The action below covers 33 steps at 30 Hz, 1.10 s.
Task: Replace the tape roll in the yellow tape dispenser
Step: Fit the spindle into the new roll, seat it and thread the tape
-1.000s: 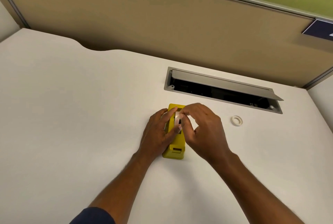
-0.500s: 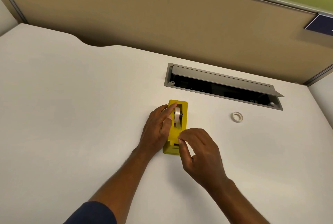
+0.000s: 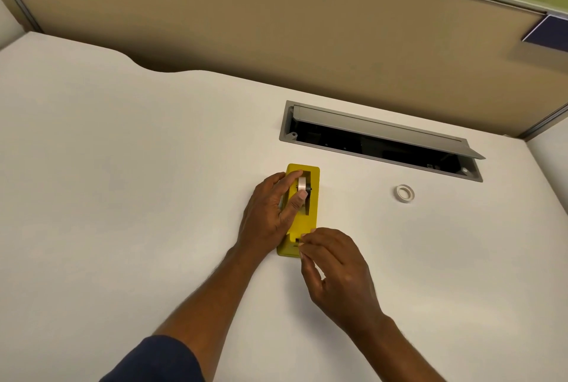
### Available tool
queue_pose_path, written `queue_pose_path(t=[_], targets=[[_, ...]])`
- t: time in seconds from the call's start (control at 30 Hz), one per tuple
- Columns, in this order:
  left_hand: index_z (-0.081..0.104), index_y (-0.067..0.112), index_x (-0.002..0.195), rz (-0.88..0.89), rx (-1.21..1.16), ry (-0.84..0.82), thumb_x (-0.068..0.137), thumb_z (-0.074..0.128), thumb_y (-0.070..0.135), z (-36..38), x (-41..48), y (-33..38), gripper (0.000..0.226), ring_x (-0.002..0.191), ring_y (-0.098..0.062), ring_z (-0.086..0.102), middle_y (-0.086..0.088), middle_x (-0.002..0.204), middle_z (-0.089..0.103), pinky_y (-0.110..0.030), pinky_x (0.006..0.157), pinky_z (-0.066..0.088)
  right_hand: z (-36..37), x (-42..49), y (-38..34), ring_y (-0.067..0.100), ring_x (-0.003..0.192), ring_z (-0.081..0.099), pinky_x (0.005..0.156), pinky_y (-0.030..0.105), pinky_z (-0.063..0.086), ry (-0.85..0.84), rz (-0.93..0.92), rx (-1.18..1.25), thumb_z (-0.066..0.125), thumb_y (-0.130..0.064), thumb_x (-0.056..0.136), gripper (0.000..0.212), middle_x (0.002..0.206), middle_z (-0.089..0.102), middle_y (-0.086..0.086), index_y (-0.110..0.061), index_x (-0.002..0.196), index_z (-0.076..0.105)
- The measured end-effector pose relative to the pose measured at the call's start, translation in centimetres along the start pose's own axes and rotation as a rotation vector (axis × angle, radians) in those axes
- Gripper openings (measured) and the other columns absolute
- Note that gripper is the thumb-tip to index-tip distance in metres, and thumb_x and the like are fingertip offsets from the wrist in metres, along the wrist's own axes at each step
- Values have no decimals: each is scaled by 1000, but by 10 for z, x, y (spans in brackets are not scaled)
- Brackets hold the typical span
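The right hand (image 3: 338,274) has thumb and forefinger pinched nearly closed at the cutter end of the yellow plastic block-shaped tape dispenser (image 3: 299,228); whether a tape end sits between them is too small to tell. The left hand (image 3: 270,212) lies open and flat along the dispenser's 9 o'clock side, its fingers spread over the top, one fingertip touching the pale tape roll (image 3: 302,186) seated upright in the well. The dispenser rests on the white desk (image 3: 123,197). It looks stiff and weighty enough to stay put, best steadied by its sides. Tape film is thin, sticky and best pinched at its free end. A small white spare ring of tape (image 3: 404,193) lies at 3 o'clock, well apart, below the grey open cable hatch (image 3: 381,140).
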<state>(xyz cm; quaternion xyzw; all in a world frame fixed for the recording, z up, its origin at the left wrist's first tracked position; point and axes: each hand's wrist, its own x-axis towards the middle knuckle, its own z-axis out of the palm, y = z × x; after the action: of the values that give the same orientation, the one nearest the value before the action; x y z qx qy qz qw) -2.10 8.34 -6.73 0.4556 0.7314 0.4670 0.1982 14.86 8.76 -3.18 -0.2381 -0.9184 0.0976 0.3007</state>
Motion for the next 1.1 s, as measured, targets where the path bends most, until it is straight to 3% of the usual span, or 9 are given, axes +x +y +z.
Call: queue_pose_path(t=[0.43,0.73,1.1], targets=[[37,43,132,1,11,25,88,41,54,2,1,-2,46,131,-21,42,-1,145,45,-31,102,28,6,-8,4,20,100,68,94,37,52,4,-45,-88,66,-23,86,17,102,75,5,-11,94,74],[37,46,131,20,14,43,89,41,54,4,2,-4,43,129,-20,42,0,144,46,-28,99,29,14,-16,5,24,102,68,103,36,42,24,-45,-153,66,-24,86,17,105,74,4,-12,95,75],[38,37,139,25,43,27,89,38,56,2,2,-1,53,132,-20,40,-1,146,43,-30,101,29,20,-18,0,26,102,67,106,43,40,65,-33,-209,62,-25,89,19,105,74,6,-12,97,73]])
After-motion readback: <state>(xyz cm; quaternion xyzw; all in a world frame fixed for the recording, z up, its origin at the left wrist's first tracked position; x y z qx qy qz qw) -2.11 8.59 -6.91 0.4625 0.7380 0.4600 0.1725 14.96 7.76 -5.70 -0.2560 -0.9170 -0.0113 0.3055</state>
